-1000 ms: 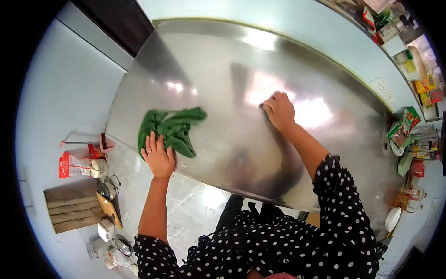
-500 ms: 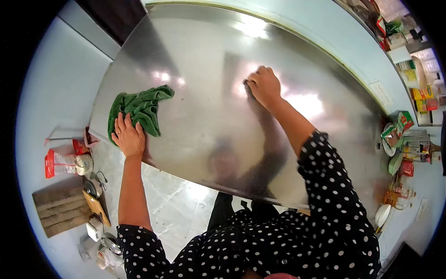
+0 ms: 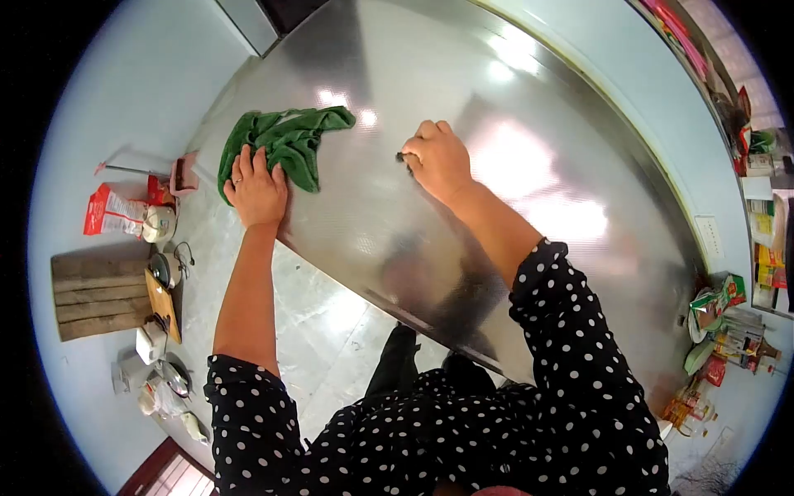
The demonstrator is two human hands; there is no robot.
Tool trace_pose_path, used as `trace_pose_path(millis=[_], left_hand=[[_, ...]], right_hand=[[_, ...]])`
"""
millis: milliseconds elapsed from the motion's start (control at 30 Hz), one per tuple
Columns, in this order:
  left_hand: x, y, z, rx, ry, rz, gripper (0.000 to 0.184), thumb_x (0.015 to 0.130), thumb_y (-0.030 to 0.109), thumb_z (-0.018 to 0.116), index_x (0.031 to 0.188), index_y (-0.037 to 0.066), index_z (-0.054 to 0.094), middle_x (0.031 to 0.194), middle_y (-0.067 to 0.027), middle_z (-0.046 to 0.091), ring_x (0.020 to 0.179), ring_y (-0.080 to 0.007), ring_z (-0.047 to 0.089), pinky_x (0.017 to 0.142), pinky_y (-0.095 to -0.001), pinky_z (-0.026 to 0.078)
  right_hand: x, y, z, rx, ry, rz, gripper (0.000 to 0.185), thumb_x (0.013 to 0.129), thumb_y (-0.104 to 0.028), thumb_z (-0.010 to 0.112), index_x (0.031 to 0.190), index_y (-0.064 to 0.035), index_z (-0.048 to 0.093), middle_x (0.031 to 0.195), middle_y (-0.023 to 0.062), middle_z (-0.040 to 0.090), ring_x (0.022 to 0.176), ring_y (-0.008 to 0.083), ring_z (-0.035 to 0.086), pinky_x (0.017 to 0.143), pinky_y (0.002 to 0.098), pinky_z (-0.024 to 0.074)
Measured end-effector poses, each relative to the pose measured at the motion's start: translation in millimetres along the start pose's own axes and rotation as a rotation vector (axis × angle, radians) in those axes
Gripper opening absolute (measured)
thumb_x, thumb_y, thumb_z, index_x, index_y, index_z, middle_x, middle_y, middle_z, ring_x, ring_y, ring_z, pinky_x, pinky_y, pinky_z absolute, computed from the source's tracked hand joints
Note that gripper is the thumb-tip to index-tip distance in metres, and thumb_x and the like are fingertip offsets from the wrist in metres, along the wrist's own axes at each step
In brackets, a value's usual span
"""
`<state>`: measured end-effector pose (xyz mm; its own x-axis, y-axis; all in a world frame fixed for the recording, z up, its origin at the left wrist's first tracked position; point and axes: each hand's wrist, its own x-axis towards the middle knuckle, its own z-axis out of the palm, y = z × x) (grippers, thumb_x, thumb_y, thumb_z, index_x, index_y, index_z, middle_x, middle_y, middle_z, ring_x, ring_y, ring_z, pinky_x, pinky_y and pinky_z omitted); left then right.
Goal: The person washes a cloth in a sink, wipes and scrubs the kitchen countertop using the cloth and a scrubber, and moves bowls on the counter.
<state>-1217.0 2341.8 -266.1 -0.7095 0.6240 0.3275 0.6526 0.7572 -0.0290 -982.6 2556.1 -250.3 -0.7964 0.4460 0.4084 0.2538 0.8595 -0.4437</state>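
A crumpled green cloth [image 3: 291, 142] lies on the shiny metal tabletop [image 3: 364, 198], near its left edge. My left hand [image 3: 256, 186] rests flat on the lower part of the cloth with fingers outstretched; a ring shows on one finger. To the right of the cloth, my right hand [image 3: 438, 161] is closed and pressed to the metal. A small dark pad-like thing [image 3: 400, 157] pokes out from under its fingers; most of it is hidden, so its exact kind is unclear.
Packets and bottles [image 3: 695, 405] stand along the right wall, below a shelf [image 3: 765, 240] of goods. On the left are a red-and-white bag [image 3: 112, 213], a rice cooker [image 3: 159, 223], a cutting board [image 3: 163, 304] and a white appliance [image 3: 151, 341]. Light tiles [image 3: 318, 331] cover the floor.
My right hand has slid left across the metal, closer to the green cloth. My left hand stays on the cloth. The head view has turned, shifting the whole scene.
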Motion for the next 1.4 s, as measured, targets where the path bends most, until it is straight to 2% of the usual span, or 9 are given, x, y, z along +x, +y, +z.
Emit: trace_pose_path(millis=[200, 400, 567, 633, 700, 933, 1100, 1300, 1400], left_hand=[[0, 1, -3, -0.024, -0.022, -0.009, 0.046, 0.091, 0.035, 0.05, 0.132, 0.015, 0.048, 0.145, -0.0079, 0.039, 0.133, -0.0289, 0.035, 0.105, -0.0544, 0.024], [0, -2, 2, -0.07, -0.015, -0.017, 0.045, 0.091, 0.035, 0.05, 0.131, 0.015, 0.05, 0.146, -0.0074, 0.037, 0.134, -0.0287, 0.034, 0.105, -0.0554, 0.023], [1, 1, -7, -0.059, -0.018, -0.023, 0.045, 0.091, 0.035, 0.05, 0.131, 0.015, 0.049, 0.145, -0.0072, 0.039, 0.133, -0.0282, 0.036, 0.104, -0.0556, 0.026], [0, 2, -6, -0.046, 0.006, 0.004, 0.045, 0.09, 0.035, 0.051, 0.131, 0.015, 0.049, 0.144, -0.007, 0.04, 0.132, -0.0277, 0.037, 0.102, -0.0554, 0.028], [1, 0, -3, -0.066, -0.016, -0.013, 0.045, 0.091, 0.035, 0.05, 0.132, 0.016, 0.049, 0.146, -0.0074, 0.038, 0.134, -0.0286, 0.034, 0.105, -0.0562, 0.023], [-2, -1, -5, -0.055, -0.031, -0.028, 0.046, 0.091, 0.036, 0.05, 0.131, 0.015, 0.049, 0.145, -0.0079, 0.039, 0.133, -0.0287, 0.035, 0.105, -0.0558, 0.024], [0, -1, -2, -0.047, 0.002, -0.009, 0.045, 0.091, 0.036, 0.05, 0.13, 0.015, 0.05, 0.145, -0.0081, 0.039, 0.133, -0.0285, 0.036, 0.105, -0.0556, 0.024], [5, 4, -7, -0.055, 0.007, -0.024, 0.044, 0.09, 0.034, 0.051, 0.131, 0.015, 0.049, 0.144, -0.0071, 0.04, 0.132, -0.0287, 0.037, 0.104, -0.0543, 0.026], [0, 2, -5, -0.039, -0.011, -0.021, 0.044, 0.09, 0.033, 0.052, 0.13, 0.015, 0.05, 0.144, -0.0064, 0.04, 0.132, -0.028, 0.037, 0.104, -0.054, 0.026]], right_hand=[[-39, -11, -15, -0.001, -0.169, 0.103, 0.003, 0.074, -0.013, 0.068, 0.073, -0.0107, 0.069, 0.085, 0.0054, 0.057, 0.088, 0.0251, 0.054, 0.071, 0.0374, 0.0488], [35, -19, 22, -0.013, -0.081, 0.04, 0.002, 0.074, -0.011, 0.068, 0.074, -0.0106, 0.07, 0.084, 0.0048, 0.058, 0.088, 0.0247, 0.054, 0.071, 0.0365, 0.0488], [-9, -5, -11, -0.096, -0.26, 0.127, 0.003, 0.077, -0.011, 0.068, 0.079, -0.0098, 0.069, 0.087, 0.008, 0.058, 0.088, 0.0265, 0.053, 0.074, 0.0365, 0.0473], [21, -9, 4, -0.092, -0.202, 0.107, 0.003, 0.076, -0.011, 0.067, 0.078, -0.0103, 0.069, 0.086, 0.008, 0.058, 0.088, 0.0263, 0.054, 0.074, 0.0371, 0.0472], [45, -12, 18, -0.072, -0.133, 0.066, 0.002, 0.077, -0.012, 0.066, 0.077, -0.0109, 0.068, 0.084, 0.0076, 0.057, 0.088, 0.0263, 0.054, 0.074, 0.0385, 0.047], [-23, -26, -14, 0.04, -0.274, 0.11, 0.005, 0.078, -0.013, 0.065, 0.077, -0.0096, 0.067, 0.086, 0.0085, 0.056, 0.089, 0.0279, 0.054, 0.074, 0.0391, 0.0469], [43, -22, 22, -0.063, -0.14, 0.071, 0.003, 0.078, -0.011, 0.065, 0.077, -0.0099, 0.067, 0.088, 0.0093, 0.056, 0.09, 0.0296, 0.054, 0.073, 0.0388, 0.0469], [-65, -53, -16, 0.12, -0.221, -0.139, 0.002, 0.076, -0.011, 0.066, 0.075, -0.0098, 0.065, 0.084, 0.0092, 0.053, 0.083, 0.0294, 0.053, 0.067, 0.0394, 0.0446], [-26, -45, 6, 0.075, -0.177, -0.184, 0.004, 0.077, -0.012, 0.066, 0.076, -0.009, 0.063, 0.083, 0.0098, 0.053, 0.083, 0.0282, 0.052, 0.068, 0.0382, 0.0446]])
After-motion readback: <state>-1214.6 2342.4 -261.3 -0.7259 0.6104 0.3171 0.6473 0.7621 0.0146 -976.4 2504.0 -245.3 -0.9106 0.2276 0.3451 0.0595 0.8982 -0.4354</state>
